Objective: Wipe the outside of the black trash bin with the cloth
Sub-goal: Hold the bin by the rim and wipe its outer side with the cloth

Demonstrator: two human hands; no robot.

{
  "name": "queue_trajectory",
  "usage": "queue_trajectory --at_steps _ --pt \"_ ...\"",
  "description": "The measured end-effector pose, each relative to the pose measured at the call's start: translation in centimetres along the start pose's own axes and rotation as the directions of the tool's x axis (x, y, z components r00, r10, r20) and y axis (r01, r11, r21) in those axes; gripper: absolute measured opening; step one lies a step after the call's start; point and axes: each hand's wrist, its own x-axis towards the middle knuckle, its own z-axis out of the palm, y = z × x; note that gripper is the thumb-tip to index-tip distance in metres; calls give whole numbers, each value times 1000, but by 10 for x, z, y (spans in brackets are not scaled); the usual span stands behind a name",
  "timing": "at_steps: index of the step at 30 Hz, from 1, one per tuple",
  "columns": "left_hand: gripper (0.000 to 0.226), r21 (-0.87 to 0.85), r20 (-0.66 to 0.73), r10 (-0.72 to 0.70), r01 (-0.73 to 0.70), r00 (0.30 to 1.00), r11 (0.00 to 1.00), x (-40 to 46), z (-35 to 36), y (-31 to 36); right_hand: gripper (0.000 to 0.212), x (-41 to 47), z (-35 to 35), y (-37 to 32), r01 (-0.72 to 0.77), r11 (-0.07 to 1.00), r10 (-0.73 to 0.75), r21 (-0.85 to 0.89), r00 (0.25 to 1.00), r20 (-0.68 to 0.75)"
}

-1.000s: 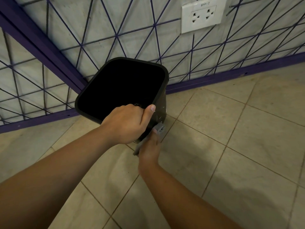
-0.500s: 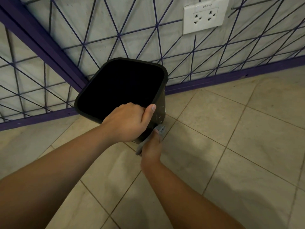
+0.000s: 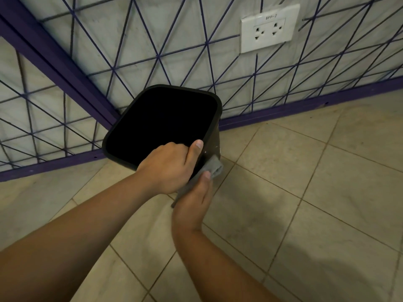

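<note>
Bin (image 3: 214,136) rim clasped in left hand (image 3: 168,168) grip; right hand (image 3: 193,203) pinches cloth (image 3: 212,167) against it.

The trash bin (image 3: 209,136) is black all over, its inside showing as flat black, with a few tiny pale specks on its right outer side. The cloth (image 3: 212,167) pressed against that side is plain mid-grey. The far wall (image 3: 174,35) is pale grey-white, crossed by thin purple lines (image 3: 139,64) that form a net of triangles, with broad dark purple bands (image 3: 305,104) along its base and corner. The socket plate (image 3: 269,28) on it is white. The floor (image 3: 305,192) is beige tile with darker grout lines.
</note>
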Motion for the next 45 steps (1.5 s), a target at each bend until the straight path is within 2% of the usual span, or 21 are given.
queue_trajectory --at_steps 2,4,7,10,13,16,19,23,28,31,33,36,38,40,42,45 --pt "72 -8 13 -16 16 1000 1000 -1 0 -1 46 19 9 -15 56 994 -61 91 997 55" --pt "64 -39 35 2 -1 999 999 -3 -2 0 49 40 12 -26 70 994 -78 82 992 97" --pt "42 -99 79 53 -45 996 994 -2 -4 4 50 54 10 -27 91 994 -83 -52 987 140" --pt "45 -95 97 60 -51 993 994 2 -4 5 55 65 4 -23 260 897 -182 -358 954 239" --pt "51 -17 112 90 -89 990 996 2 -5 5 51 80 4 -32 233 952 -164 -199 935 313" --pt "47 63 96 120 -126 988 990 1 -5 6 51 100 3 -37 245 955 -176 -166 922 345" --pt "52 69 88 129 -135 988 988 1 -6 6 50 93 -1 -30 274 945 -202 -179 919 338" --pt "52 52 103 143 -149 984 988 -1 -6 5 51 84 -8 -18 347 891 -249 -291 912 325" --pt "38 18 59 122 -123 991 992 1 -4 6 51 99 3 -31 293 898 -212 -327 941 263" --pt "45 13 68 119 -120 991 993 0 -5 6 52 77 -3 -22 332 895 -231 -300 917 325" --pt "48 17 68 128 -130 989 991 0 -6 6 48 75 -4 -24 345 873 -219 -346 909 354" --pt "47 13 66 115 -116 991 993 1 -6 6 46 97 2 -33 312 879 -202 -360 928 312" --pt "48 12 64 108 -109 992 994 0 -6 7 51 98 5 -33 288 897 -198 -334 940 277" --pt "53 16 71 110 -112 991 994 0 -7 8 60 84 4 -28 321 883 -219 -342 927 305" --pt "53 30 69 116 -119 991 992 0 -7 8 56 83 1 -27 353 873 -243 -335 912 330" --pt "44 31 60 115 -117 992 993 -1 -6 8 49 103 3 -34 312 879 -214 -361 934 286"
